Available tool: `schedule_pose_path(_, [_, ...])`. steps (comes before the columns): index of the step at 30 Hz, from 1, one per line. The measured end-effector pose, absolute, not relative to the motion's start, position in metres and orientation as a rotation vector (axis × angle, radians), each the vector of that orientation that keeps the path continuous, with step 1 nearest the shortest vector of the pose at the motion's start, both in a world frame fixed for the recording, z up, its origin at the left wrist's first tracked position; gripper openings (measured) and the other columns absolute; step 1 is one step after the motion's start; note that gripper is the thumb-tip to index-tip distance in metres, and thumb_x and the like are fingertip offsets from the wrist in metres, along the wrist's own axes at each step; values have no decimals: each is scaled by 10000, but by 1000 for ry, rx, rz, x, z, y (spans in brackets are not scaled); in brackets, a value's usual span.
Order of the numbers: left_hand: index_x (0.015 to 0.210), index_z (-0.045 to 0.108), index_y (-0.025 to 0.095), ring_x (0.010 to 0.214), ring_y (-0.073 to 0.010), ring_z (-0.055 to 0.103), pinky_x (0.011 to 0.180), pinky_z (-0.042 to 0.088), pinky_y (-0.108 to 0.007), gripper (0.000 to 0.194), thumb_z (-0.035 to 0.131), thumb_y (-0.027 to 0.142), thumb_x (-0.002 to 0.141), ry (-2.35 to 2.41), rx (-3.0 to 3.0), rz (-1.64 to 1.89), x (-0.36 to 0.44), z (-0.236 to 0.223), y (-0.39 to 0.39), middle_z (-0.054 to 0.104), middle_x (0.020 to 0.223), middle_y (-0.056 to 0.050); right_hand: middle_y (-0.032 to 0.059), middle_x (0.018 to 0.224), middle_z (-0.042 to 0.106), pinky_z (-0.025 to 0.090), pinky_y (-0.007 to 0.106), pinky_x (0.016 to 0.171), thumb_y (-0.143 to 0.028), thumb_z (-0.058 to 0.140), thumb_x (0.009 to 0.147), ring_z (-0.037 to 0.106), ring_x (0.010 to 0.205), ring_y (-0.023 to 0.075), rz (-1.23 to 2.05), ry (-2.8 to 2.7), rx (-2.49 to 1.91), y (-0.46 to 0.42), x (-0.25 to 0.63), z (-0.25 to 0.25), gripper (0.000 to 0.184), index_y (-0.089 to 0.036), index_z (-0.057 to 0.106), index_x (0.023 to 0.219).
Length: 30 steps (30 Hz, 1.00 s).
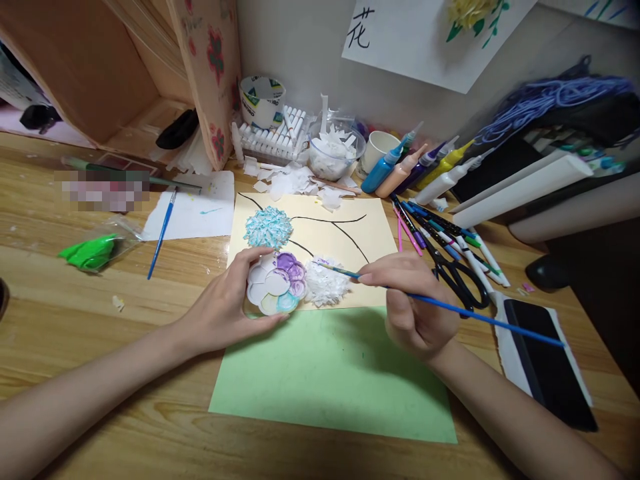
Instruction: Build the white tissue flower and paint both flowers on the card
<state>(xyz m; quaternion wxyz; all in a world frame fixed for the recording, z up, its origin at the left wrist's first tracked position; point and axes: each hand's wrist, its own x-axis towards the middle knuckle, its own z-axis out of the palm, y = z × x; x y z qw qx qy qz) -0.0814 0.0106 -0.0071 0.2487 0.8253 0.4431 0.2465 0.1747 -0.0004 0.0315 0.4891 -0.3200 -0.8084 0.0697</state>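
My left hand (225, 303) is closed around the edge of a white flower-shaped paint palette (263, 285), whose wells show purple, turquoise and pale yellow paint. Between the fingers of my right hand (417, 300) is a blue paintbrush (480, 317); its tip is at the upper part of a white paper flower (327, 287), where a faint purple tint shows. I cannot tell whether tip and paper touch. A turquoise-tinted paper flower (269, 228) sits farther left on the cream sheet (320, 208), which bears black branch lines. Under its near side lies a green sheet (320, 380).
Paint bottles (383, 170), a bowl of paper scraps (333, 157) and a box of markers (273, 141) line the back. Scissors (463, 280) and loose pens lie right, near a black phone-like object (545, 360). Another brush (163, 233) and green clay (90, 252) lie left.
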Motion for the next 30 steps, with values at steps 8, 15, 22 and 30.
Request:
schedule_pose_path(8, [1343, 243, 251, 1126, -291, 557, 914, 527, -458, 813, 700, 438, 696, 1156, 2236, 698, -82, -8, 11, 496, 1277, -109, 90, 881, 704, 534, 316, 722, -70, 459, 860, 648, 853, 169, 228, -2194, -681, -1, 164, 25, 231, -144, 575, 1045])
schedule_pose_path(15, [1340, 242, 268, 1143, -283, 545, 925, 520, -446, 814, 703, 433, 690, 1139, 2212, 692, -83, -8, 10, 495, 1286, -97, 73, 864, 705, 539, 322, 696, -102, 442, 871, 659, 820, 175, 200, -2131, -718, -4, 165, 23, 238, -176, 582, 1050])
schedule_pose_path(22, [1319, 233, 269, 1136, -268, 547, 931, 514, -427, 768, 688, 426, 721, 1183, 2233, 641, -81, -4, 10, 486, 1277, -99, 64, 860, 696, 524, 362, 682, -118, 454, 858, 649, 813, 199, 327, -1832, -807, -3, 168, 16, 229, -193, 596, 1021])
schedule_pose_path(30, [1308, 236, 237, 1141, -267, 541, 924, 502, -397, 771, 695, 433, 721, 1214, 2220, 600, -81, -1, 9, 482, 1266, -110, 74, 887, 696, 526, 349, 712, -79, 484, 831, 655, 848, 192, 376, -1970, -781, -1, 167, 10, 241, -174, 588, 1027])
